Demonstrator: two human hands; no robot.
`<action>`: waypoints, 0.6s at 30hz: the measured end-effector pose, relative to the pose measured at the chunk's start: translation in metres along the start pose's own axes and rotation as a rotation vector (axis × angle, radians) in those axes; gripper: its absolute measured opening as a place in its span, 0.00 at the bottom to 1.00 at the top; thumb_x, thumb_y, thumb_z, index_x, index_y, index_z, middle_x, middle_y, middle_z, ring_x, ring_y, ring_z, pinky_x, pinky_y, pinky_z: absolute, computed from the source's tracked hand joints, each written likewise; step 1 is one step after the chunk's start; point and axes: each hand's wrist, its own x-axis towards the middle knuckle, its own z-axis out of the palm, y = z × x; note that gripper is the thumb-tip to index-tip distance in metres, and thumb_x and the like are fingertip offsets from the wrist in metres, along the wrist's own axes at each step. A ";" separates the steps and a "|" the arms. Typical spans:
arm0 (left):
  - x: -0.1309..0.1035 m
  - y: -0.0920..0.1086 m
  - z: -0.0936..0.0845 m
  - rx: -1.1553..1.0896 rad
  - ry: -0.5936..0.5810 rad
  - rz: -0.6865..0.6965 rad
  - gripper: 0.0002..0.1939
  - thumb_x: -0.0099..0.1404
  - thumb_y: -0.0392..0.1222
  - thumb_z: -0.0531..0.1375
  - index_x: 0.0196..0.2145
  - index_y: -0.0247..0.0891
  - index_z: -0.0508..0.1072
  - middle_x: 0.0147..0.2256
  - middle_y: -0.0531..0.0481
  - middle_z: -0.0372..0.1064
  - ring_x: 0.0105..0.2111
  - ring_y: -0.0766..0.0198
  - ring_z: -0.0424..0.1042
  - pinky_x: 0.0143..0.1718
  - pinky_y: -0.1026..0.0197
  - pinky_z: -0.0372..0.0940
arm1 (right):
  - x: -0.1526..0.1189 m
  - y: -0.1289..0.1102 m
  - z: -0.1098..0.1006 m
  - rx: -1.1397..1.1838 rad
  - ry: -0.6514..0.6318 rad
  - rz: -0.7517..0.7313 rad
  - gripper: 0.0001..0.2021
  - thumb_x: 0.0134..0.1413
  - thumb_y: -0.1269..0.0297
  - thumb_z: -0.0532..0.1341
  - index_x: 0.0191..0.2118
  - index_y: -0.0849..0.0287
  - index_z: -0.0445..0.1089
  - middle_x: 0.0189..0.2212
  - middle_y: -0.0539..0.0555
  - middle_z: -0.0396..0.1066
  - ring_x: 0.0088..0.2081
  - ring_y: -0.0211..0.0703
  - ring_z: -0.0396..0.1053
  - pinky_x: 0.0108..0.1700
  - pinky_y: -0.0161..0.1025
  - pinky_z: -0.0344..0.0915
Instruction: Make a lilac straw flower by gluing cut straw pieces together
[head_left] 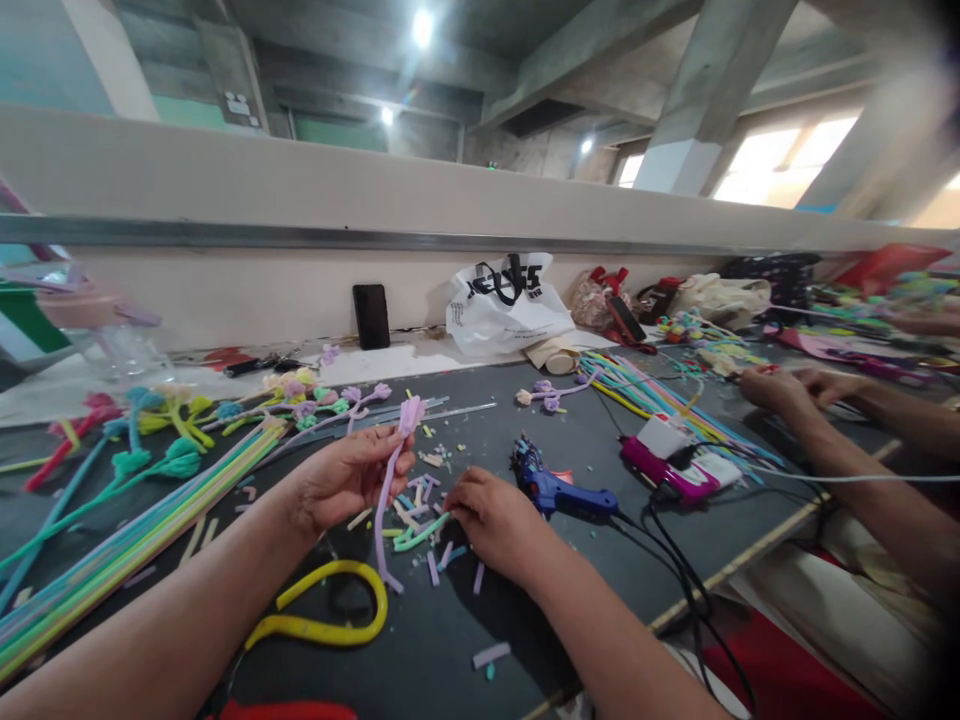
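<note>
Head view: two hands (346,482) (491,518), one lilac stem (390,480), perhaps one glue gun (559,488).

I see a blue glue gun (559,487) lying on the dark table (450,650). Right of the gun sits a pink and white box (671,462); behind it, a white plastic bag (504,303) and a black phone (372,316) lean against the wall. Left of the gun, finished flower stems (300,395) lie in a cluster.
</note>
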 end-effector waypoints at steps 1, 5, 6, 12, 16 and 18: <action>0.000 0.000 0.000 0.001 0.000 -0.005 0.05 0.60 0.38 0.57 0.32 0.33 0.68 0.23 0.52 0.63 0.19 0.71 0.65 0.19 0.71 0.58 | -0.001 0.000 -0.002 0.009 -0.002 -0.008 0.10 0.51 0.75 0.54 0.35 0.58 0.71 0.35 0.53 0.68 0.37 0.37 0.67 0.40 0.31 0.61; 0.000 -0.001 -0.002 -0.006 0.006 -0.014 0.04 0.60 0.37 0.57 0.32 0.33 0.68 0.22 0.52 0.63 0.18 0.71 0.64 0.19 0.71 0.58 | -0.006 -0.001 -0.008 0.027 -0.095 -0.120 0.10 0.50 0.77 0.54 0.32 0.57 0.71 0.32 0.50 0.68 0.35 0.35 0.67 0.39 0.29 0.61; 0.001 -0.002 -0.003 -0.008 0.007 -0.012 0.04 0.60 0.37 0.57 0.32 0.33 0.68 0.22 0.52 0.63 0.18 0.72 0.64 0.19 0.71 0.58 | -0.006 -0.001 -0.009 0.032 -0.122 -0.155 0.10 0.50 0.77 0.54 0.31 0.57 0.71 0.31 0.50 0.68 0.35 0.34 0.67 0.38 0.29 0.61; 0.002 -0.002 -0.003 -0.017 0.041 -0.009 0.04 0.59 0.37 0.58 0.31 0.32 0.69 0.22 0.52 0.62 0.18 0.72 0.63 0.18 0.71 0.57 | -0.001 0.003 -0.005 0.021 0.022 -0.106 0.09 0.52 0.75 0.54 0.36 0.58 0.70 0.32 0.51 0.70 0.36 0.37 0.67 0.39 0.31 0.61; 0.001 -0.001 -0.005 -0.025 0.052 0.016 0.04 0.58 0.36 0.58 0.31 0.32 0.69 0.21 0.52 0.63 0.18 0.73 0.62 0.19 0.72 0.58 | 0.003 0.005 0.000 -0.008 0.076 -0.062 0.09 0.54 0.74 0.53 0.35 0.59 0.70 0.31 0.53 0.70 0.36 0.39 0.67 0.39 0.33 0.61; 0.002 -0.001 -0.005 -0.029 0.058 0.022 0.03 0.58 0.35 0.58 0.31 0.32 0.69 0.22 0.51 0.63 0.18 0.73 0.62 0.19 0.72 0.58 | 0.003 0.006 0.002 -0.016 0.081 -0.051 0.09 0.54 0.73 0.53 0.35 0.59 0.70 0.31 0.53 0.70 0.36 0.39 0.68 0.39 0.33 0.61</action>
